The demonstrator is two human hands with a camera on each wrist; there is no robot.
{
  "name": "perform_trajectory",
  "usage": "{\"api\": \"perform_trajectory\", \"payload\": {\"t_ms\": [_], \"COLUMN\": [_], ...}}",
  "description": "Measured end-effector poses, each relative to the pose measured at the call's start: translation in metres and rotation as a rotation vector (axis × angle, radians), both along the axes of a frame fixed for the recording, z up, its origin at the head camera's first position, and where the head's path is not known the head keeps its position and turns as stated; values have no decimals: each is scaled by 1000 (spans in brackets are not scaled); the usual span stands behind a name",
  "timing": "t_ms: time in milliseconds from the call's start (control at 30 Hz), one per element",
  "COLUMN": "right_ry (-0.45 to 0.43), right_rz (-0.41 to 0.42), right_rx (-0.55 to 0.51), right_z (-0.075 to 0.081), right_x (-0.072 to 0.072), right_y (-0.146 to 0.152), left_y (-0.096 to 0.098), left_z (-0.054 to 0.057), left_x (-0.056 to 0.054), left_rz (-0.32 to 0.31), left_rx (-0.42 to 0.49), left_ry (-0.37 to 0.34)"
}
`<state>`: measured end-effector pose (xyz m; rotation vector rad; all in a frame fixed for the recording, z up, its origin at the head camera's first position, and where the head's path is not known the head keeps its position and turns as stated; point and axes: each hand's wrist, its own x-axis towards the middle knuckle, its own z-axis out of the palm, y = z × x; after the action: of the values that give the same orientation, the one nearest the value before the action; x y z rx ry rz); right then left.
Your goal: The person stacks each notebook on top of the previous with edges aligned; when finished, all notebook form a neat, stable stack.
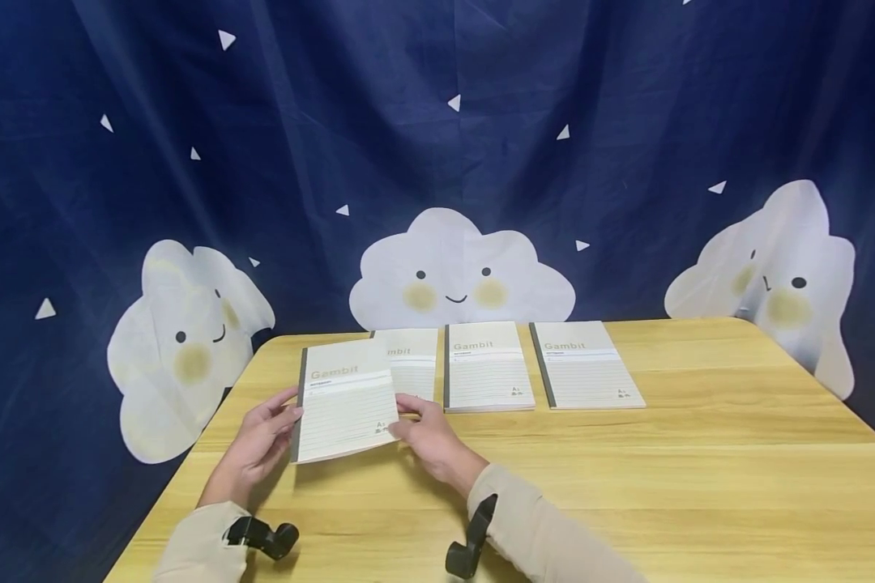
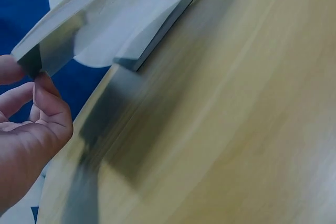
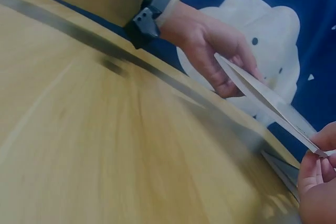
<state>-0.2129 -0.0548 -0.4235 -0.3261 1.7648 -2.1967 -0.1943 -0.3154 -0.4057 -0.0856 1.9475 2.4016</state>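
Observation:
Both hands hold a white notebook (image 1: 346,413) with a dark spine, "Gambit" printed on its cover, raised above the table. The left hand (image 1: 258,437) pinches it at the spine edge; in the left wrist view that hand (image 2: 34,124) has thumb and fingers on its dark corner. At the opposite edge, near the lower right corner, the right hand (image 1: 433,437) grips it between thumb and fingers. The right wrist view shows the notebook (image 3: 262,98) edge-on, tilted, its pages slightly parted. Behind it lies a second notebook (image 1: 419,368), partly covered from sight.
Two more notebooks, a middle one (image 1: 488,376) and a right one (image 1: 591,376), lie in a row along the far side of the wooden table (image 1: 663,486). A dark blue curtain (image 1: 437,105) with cloud faces hangs behind the table. Each wrist wears a black camera mount (image 1: 474,538).

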Motion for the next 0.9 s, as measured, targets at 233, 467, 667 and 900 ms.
{"api": "perform_trajectory", "payload": {"t_ms": [233,467,667,900], "right_ry": [21,31,58,81], "right_rz": [-13,-21,-61,-107], "right_rx": [-3,29,41,44], "right_z": [3,7,7,6], "right_x": [-11,-16,-19,-23], "right_y": [25,52,75,105], "left_y": [23,52,86,122], "left_z": [3,4,-1,-6], "left_x": [-9,-18,-29,-38], "left_rz": [-53,6,165,230], "left_rx": [9,51,100,91], "left_ry": [26,20,37,58]}}
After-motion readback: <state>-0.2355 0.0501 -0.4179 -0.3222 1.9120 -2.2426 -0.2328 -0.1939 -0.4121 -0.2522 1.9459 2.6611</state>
